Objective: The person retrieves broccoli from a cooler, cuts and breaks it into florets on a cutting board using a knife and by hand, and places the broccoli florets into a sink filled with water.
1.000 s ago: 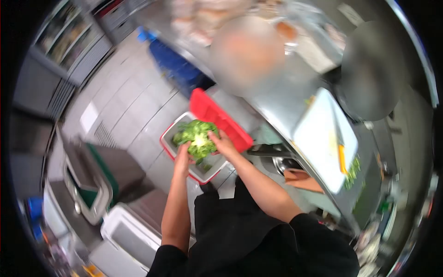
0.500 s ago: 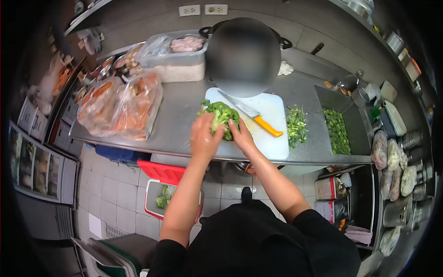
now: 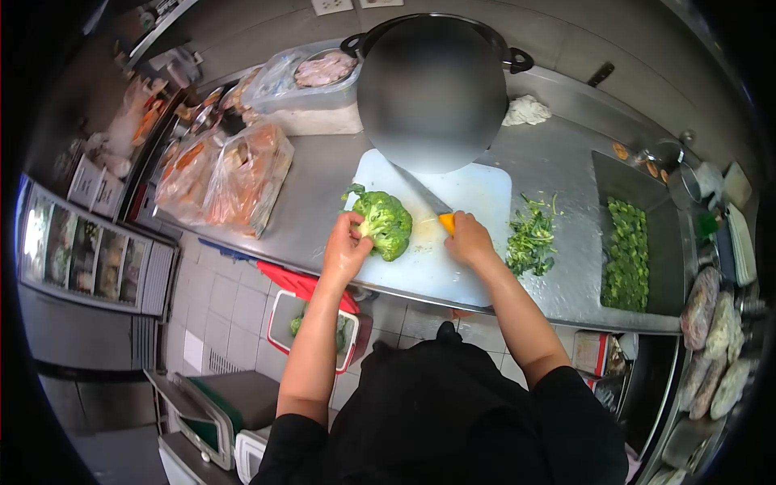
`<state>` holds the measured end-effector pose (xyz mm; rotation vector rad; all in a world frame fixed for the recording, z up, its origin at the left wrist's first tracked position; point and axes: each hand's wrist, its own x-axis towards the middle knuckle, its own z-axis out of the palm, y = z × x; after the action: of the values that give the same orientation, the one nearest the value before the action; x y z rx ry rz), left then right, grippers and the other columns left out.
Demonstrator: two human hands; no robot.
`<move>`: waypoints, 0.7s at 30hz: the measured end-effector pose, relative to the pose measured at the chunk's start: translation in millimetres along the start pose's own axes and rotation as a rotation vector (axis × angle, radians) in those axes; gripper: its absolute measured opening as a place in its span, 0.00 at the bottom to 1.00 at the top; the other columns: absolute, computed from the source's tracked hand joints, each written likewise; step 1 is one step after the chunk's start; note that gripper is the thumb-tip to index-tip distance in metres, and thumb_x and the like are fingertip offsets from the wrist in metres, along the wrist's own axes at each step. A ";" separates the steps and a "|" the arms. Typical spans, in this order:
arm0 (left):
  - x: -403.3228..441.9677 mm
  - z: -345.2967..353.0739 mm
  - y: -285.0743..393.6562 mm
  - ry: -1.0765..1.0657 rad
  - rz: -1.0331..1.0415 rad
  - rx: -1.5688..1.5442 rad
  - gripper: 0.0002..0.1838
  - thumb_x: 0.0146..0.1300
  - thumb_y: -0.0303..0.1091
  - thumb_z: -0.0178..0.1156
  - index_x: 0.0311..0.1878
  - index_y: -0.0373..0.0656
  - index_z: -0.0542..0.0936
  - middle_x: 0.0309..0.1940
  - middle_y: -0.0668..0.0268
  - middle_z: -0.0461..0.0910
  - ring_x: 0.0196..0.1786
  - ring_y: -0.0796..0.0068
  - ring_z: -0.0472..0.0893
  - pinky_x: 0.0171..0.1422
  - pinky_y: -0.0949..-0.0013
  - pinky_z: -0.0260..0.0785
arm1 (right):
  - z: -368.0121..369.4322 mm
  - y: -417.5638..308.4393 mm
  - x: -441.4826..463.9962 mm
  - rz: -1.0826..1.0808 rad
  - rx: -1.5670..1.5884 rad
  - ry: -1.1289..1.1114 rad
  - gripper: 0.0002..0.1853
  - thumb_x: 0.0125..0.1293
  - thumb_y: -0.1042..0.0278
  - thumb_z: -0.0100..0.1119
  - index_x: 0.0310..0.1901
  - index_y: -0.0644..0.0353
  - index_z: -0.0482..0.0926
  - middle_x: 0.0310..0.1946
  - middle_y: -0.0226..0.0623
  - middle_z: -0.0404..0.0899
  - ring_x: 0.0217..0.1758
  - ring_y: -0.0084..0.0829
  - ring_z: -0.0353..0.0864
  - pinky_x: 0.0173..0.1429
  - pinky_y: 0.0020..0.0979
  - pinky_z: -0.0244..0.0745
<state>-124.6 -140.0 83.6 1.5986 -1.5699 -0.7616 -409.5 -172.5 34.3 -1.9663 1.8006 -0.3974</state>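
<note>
A large head of broccoli rests on the left part of the white cutting board. My left hand grips it from its left side, with the fingers curled against the florets. On the right half of the board, my right hand is wrapped round the yellow handle of a kitchen knife. The blade lies flat and points up and to the left. Trimmed green stems and leaves form a small pile just right of the board.
Cut broccoli florets fill part of the sink at the right. A large black pot stands behind the board. Clear bags of orange pieces sit at the left. Below the counter is an open red-and-white cooler with broccoli inside.
My right hand has left the broccoli and moved right onto the knife handle. My left hand stays at the broccoli, which now shows more fully. The whole view has shifted a little.
</note>
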 end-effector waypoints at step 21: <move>9.7 13.9 18.0 0.022 0.354 0.125 0.18 0.54 0.27 0.67 0.48 0.39 0.75 0.42 0.57 0.75 0.41 0.59 0.76 0.49 0.59 0.72 | 5.7 -86.3 -46.5 -0.206 0.404 0.063 0.25 0.74 0.57 0.56 0.68 0.54 0.66 0.34 0.54 0.84 0.37 0.60 0.83 0.41 0.51 0.78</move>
<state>-145.3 -150.4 92.2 1.3538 -1.8483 -0.4598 -337.4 -121.0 76.6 -1.8651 1.4170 -0.8278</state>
